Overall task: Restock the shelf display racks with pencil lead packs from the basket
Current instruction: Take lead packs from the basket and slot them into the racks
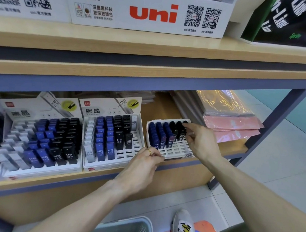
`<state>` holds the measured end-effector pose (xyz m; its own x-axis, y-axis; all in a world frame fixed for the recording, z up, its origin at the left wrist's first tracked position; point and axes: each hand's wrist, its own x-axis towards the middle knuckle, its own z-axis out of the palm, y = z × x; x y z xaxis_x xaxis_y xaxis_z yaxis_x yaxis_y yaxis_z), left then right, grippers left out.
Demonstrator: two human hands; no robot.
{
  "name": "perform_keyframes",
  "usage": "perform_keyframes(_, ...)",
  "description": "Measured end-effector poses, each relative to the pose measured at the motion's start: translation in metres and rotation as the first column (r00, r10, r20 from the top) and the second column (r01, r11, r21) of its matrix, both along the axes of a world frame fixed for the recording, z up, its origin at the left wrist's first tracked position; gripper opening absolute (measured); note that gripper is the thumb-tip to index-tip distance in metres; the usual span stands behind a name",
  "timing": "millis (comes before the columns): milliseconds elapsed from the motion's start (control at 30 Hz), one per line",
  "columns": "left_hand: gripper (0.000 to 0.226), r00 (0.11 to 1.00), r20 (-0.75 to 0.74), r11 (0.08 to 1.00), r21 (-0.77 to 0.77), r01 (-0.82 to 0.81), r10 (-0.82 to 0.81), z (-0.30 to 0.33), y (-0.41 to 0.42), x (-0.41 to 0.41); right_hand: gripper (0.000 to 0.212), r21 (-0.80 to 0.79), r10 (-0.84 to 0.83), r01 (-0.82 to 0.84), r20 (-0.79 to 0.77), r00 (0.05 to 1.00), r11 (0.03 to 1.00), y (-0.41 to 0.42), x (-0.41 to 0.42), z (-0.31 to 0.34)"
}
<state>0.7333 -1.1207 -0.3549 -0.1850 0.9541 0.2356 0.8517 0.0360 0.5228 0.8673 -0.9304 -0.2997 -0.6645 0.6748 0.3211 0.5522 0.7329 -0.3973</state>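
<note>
The person works at a small white plastic slotted display rack (171,151) on the right of the lower wooden shelf (181,167), just beside two larger white cardboard racks (112,136) of HB 0.5 lead. The slim blue and black plastic pencil lead packs (162,135) stand in the small rack's rear rows, long axis near upright and tilted back, caps up and printed labels facing the person; the front slots are unfilled. The left hand (144,163), a gold ring on one finger, has its fingers curled at the rack's front left corner, apparently pinching the rim to steady it. The right hand (200,139) reaches over the right side with the index finger extended towards the caps of the black packs and the other fingers loosely bent near them; whether it has hold of a pack cannot be told. More packs seem to lie in the pale grey plastic basket (137,228) on the floor by a white patterned sneaker (184,229). Each pack is likely light, stiff and smooth, so slippery, with brittle leads inside; a pinch across the flat faces near the cap suits it best, lowering it base first into a slot.
</note>
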Motion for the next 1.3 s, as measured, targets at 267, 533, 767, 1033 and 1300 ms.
perform_keyframes(267, 0.042, 0.992, -0.105, 0.997, 0.009, 0.077, -0.076, 0.002, -0.055, 0.0, 0.024, -0.144, 0.233, -0.217, 0.11, 0.966, 0.965, -0.092, 0.011, -0.004)
perform_keyframes(533, 0.046, 0.991, -0.083, 0.854, -0.518, 0.044, -0.101, -0.086, -0.162, -0.008, 0.033, -0.474, 0.54, -0.301, 0.528, 0.656, 0.828, -0.187, 0.032, -0.121)
perform_keyframes(767, 0.061, 0.955, 0.022, 0.509, -0.849, -0.139, 0.297, -0.19, -0.212, 0.008, 0.041, -0.652, 0.571, -0.055, 0.616, 0.543, 0.756, -0.217, 0.009, -0.227)
perform_keyframes(1033, 0.057, 0.915, 0.178, 0.398, -0.917, 0.022, 0.361, -0.249, -0.205, 0.034, 0.057, -0.682, 0.621, 0.031, 0.682, 0.386, 0.73, -0.243, 0.013, -0.298)
perform_keyframes(1300, 0.056, 0.904, 0.274, 0.362, -0.92, 0.147, 0.329, -0.282, -0.198, 0.044, 0.043, -0.66, 0.649, -0.057, 0.714, 0.262, 0.749, -0.25, 0.016, -0.335)
